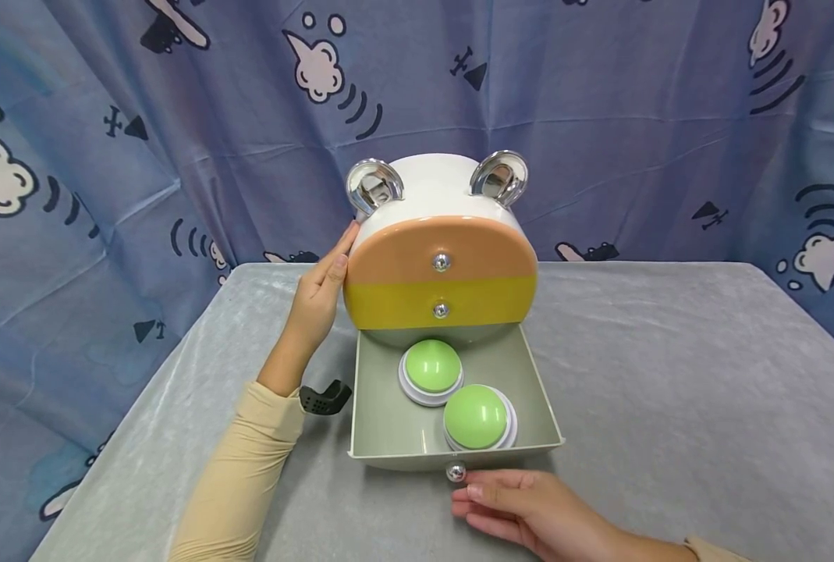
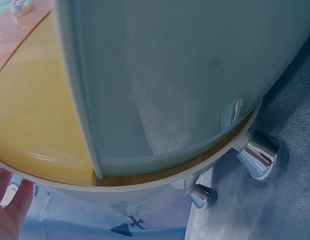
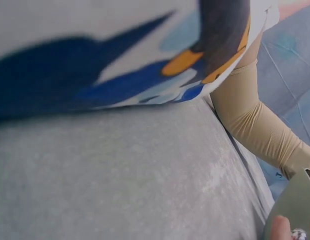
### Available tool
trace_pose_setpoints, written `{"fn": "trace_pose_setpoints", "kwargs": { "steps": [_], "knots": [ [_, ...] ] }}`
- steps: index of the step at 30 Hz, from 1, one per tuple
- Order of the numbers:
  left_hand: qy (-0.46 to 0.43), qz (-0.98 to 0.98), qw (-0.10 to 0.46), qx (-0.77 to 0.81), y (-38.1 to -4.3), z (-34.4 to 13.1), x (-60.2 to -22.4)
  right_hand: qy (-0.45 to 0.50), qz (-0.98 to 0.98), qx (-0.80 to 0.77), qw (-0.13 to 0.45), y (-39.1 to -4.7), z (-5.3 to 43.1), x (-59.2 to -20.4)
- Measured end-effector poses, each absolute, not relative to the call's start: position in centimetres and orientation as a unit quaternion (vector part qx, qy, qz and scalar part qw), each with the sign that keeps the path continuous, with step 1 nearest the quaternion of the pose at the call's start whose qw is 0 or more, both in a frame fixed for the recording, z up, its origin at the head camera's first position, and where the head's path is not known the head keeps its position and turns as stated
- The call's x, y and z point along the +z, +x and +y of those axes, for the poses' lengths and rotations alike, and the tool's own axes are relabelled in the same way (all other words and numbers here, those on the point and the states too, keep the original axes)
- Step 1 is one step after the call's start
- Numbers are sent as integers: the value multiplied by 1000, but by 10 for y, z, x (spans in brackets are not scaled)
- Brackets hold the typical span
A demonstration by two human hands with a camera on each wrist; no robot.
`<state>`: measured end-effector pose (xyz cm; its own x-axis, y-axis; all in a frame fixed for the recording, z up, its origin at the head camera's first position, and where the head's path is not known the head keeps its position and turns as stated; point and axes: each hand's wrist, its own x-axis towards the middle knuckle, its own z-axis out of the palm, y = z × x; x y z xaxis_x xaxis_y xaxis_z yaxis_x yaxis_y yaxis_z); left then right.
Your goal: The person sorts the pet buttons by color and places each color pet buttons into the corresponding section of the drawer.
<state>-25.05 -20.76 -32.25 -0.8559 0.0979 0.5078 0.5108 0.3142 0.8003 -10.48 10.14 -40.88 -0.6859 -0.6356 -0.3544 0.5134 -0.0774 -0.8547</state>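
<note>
A small white cabinet (image 1: 434, 183) with silver ears has an orange drawer (image 1: 388, 254) and a yellow drawer (image 1: 388, 304), both closed. Below them, the grey-green bottom drawer (image 1: 381, 433) is pulled out. Inside it lie two round white pieces with glossy green domes, a rear one (image 1: 433, 367) and a front one (image 1: 476, 417). My left hand (image 1: 318, 293) rests along the cabinet's left side, fingers extended. At the bottom drawer's silver knob (image 1: 456, 471), my right hand (image 1: 515, 503) has loosely extended fingers, a fingertip beside the knob. Whether it touches cannot be told.
The cabinet stands on a grey cloth-covered table (image 1: 669, 375), on silver feet (image 2: 260, 155). Behind hangs a blue patterned curtain (image 1: 585, 172). A black perforated piece (image 1: 325, 398) sits at my left wrist, close to the drawer's side.
</note>
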Motion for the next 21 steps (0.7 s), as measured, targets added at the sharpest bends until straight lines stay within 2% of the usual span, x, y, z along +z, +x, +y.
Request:
{"fn": "trace_pose_setpoints", "kwargs": {
  "steps": [11,21],
  "knots": [
    [-193,-791,185,-551,-250,-209,-323,-27,499,-780,377,-108,88,-415],
    [-200,-789,175,-554,-250,-210,-322,-4,514,-782,352,-118,84,-400]
  ]
}}
